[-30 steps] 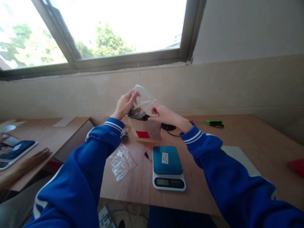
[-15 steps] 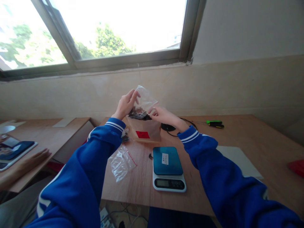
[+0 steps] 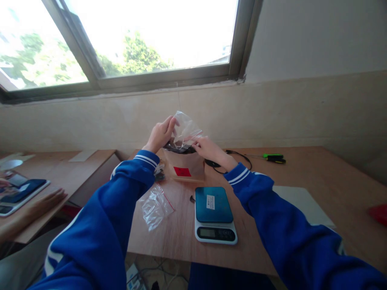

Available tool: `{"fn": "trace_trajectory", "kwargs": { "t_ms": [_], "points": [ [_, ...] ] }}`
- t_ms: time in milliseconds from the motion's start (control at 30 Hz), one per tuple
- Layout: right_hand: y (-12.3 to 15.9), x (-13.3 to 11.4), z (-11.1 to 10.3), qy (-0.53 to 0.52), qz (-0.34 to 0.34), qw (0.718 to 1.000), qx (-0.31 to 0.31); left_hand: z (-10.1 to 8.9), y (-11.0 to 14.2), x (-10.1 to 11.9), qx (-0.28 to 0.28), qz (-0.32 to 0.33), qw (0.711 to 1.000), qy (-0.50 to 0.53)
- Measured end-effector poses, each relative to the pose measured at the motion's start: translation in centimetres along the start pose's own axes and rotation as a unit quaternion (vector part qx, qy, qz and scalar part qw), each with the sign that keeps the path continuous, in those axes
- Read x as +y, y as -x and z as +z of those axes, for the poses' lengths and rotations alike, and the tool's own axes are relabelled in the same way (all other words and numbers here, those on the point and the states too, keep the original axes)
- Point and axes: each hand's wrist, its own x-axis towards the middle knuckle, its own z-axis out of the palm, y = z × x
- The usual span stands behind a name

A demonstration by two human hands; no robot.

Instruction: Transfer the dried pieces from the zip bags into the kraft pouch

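One co-worker's hand [image 3: 50,201] lies at far left beside a blue tablet case [image 3: 26,190], the arm cut off by the frame. The person's left hand [image 3: 160,135] curls its fingers around a clear zip bag [image 3: 185,129], held just above a kraft paper bag [image 3: 184,169] with a red label; dark contents [image 3: 178,148] sit behind the plastic, too murky to identify. The right hand [image 3: 210,148] pinches the zip bag's other edge between its fingertips. Further right, a screwdriver [image 3: 273,158] lies on the desk [image 3: 302,169].
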Motion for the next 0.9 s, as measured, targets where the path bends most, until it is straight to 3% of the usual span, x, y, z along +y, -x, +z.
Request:
{"fn": "trace_trajectory", "kwargs": {
  "t_ms": [233,433,667,767,900],
  "points": [
    [-0.5,0.4,0.5,0.06,0.005,0.997,-0.052,0.7,-0.9,-0.3,0.024,-0.005,1.0,0.017],
    [-0.3,-0.2,0.7,0.008,0.034,0.999,0.017,1.4,-1.6,-0.3,0.048,0.014,0.998,0.039],
    [-1.0,-0.8,1.7,-0.124,-0.032,0.986,0.106,1.7,-1.5,0.2,0.081,-0.006,0.996,0.044],
    [-1.7,-0.7,2.4,-0.121,-0.09,0.984,0.093,2.1,-1.6,0.4,0.122,-0.022,0.989,0.08],
    [-2.5,-0.6,2.5,-0.122,-0.081,0.987,0.06,2.4,-2.1,0.3,0.139,-0.049,0.976,0.159]
  ]
}}
